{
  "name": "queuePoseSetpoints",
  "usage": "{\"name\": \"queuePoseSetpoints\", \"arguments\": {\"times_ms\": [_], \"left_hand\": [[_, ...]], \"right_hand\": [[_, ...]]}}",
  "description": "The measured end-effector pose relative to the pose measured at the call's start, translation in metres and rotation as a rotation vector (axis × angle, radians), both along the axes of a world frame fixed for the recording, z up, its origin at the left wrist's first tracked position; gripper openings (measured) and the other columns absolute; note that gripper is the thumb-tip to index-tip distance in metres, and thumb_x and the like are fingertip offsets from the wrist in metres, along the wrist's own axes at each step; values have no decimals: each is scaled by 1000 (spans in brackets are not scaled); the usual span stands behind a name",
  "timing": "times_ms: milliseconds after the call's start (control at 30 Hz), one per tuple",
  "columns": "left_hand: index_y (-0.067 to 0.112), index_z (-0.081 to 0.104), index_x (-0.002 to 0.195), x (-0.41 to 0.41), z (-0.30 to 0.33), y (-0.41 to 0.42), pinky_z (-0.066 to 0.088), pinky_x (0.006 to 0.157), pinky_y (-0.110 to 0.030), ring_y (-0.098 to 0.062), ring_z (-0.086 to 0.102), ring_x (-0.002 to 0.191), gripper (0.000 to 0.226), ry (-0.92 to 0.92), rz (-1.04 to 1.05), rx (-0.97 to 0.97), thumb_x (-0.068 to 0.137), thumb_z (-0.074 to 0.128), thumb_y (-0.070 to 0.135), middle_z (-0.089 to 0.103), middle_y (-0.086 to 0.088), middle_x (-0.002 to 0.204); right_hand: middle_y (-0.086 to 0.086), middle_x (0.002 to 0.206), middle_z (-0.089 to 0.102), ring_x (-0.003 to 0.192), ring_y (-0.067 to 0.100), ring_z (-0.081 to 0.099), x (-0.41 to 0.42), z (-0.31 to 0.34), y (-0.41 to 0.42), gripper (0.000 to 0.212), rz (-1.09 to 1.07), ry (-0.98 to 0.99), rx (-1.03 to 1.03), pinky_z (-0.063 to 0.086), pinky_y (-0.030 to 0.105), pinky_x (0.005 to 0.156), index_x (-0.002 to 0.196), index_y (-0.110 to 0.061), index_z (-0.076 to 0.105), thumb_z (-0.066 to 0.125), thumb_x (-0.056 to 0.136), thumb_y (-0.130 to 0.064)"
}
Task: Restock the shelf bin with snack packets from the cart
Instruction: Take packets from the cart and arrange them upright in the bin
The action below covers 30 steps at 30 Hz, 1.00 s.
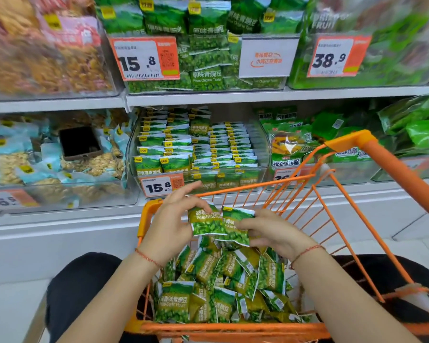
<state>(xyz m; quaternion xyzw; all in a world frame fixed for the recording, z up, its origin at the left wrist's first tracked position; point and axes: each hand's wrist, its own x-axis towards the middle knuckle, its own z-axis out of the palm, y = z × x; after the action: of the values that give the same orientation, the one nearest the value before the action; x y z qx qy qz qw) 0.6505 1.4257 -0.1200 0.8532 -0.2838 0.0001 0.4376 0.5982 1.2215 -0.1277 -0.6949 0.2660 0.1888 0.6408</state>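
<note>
Green garlic-pea snack packets are held above the orange cart between both hands. My left hand grips the left side of the small stack, its fingers partly spread. My right hand holds the right side, fingers curled under the packets. Several more of the same packets lie loose in the cart below. The clear shelf bin straight ahead on the lower shelf holds neat rows of matching packets, with a 15.8 price tag on its front.
A dark phone lies on nut packets in the left bin. Other clear bins of green snacks stand to the right and on the upper shelf. The cart's orange handle rises at right. My knees flank the cart.
</note>
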Motion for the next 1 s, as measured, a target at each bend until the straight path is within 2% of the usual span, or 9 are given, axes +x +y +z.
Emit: {"name": "queuePoseSetpoints", "arguments": {"times_ms": [100, 267, 367, 500, 600, 700, 833, 900, 1000], "left_hand": [[47, 67, 81, 0, -5, 0, 42, 97, -27, -1, 47, 123, 78, -29, 7, -119, 62, 48, -26, 48, 20, 133], [49, 68, 102, 2, -16, -8, 43, 100, -19, 2, 49, 124, 72, -99, -85, -142, 77, 59, -19, 51, 28, 132], [52, 67, 103, 3, -16, -16, 35, 103, -12, 8, 43, 126, 66, -82, -156, -115, 81, 46, -7, 46, 24, 139], [56, 59, 115, 5, -14, -23, 30, 108, -15, 7, 29, 136, 74, 48, -237, -84, 90, 38, -11, 32, 21, 149], [45, 58, 118, 6, -8, -21, 42, 101, -18, 2, 45, 126, 71, 159, -129, -178, 89, 37, -16, 45, 16, 142], [37, 62, 109, 8, -13, -21, 49, 79, -20, -11, 61, 107, 47, 236, -172, 215, 94, 41, -3, 59, 7, 129], [15, 61, 113, 9, -49, -41, 44, 83, -30, -23, 57, 99, 27, 363, -455, 1070, 100, 41, 28, 59, -7, 112], [12, 52, 74, 10, -65, -54, 39, 66, -30, -21, 46, 65, 38, 373, -403, 1186, 100, 39, 37, 49, -6, 77], [12, 49, 69, 8, -80, -74, 41, 66, -31, -16, 41, 56, 44, 341, -285, 1207, 100, 37, 40, 41, -2, 63]], "right_hand": [[21, 99, 55, 86, 20, 58, -2, -4, 3, 66, -102, -60, 213, 42, 22, 59, 139, 1, 33, 70, 85, -11], [11, 124, 59, 113, 23, 60, 0, -6, 1, 38, -170, -70, 511, 59, 39, 70, 120, -5, 47, 64, 89, -18], [8, 130, 58, 118, 21, 59, -5, 2, 3, 56, -95, -101, 517, 59, 39, 75, 132, -12, 51, 62, 86, -41], [4, 139, 45, 111, 13, 55, -8, 7, 5, 92, -113, -128, 469, 59, 36, 77, 146, -4, 31, 76, 68, -26], [8, 132, 54, 107, 17, 60, -7, 8, 3, 68, -211, -134, 486, 60, 33, 72, 128, -3, 54, 77, 67, -20], [7, 106, 66, 99, 19, 64, -4, 3, -4, 24, -425, -176, 533, 59, 33, 74, 101, -7, 65, 72, 80, -14], [10, 93, 68, 93, 23, 66, -3, 1, -11, 21, -639, -192, 648, 56, 35, 77, 103, -4, 62, 68, 84, -9], [10, 92, 68, 90, 23, 66, -3, 0, -11, 16, -655, -176, 649, 56, 35, 75, 99, -5, 63, 69, 84, -8], [10, 94, 68, 90, 23, 66, -4, 0, -12, 14, -682, -170, 663, 56, 35, 76, 96, -5, 63, 69, 84, -8]]}}
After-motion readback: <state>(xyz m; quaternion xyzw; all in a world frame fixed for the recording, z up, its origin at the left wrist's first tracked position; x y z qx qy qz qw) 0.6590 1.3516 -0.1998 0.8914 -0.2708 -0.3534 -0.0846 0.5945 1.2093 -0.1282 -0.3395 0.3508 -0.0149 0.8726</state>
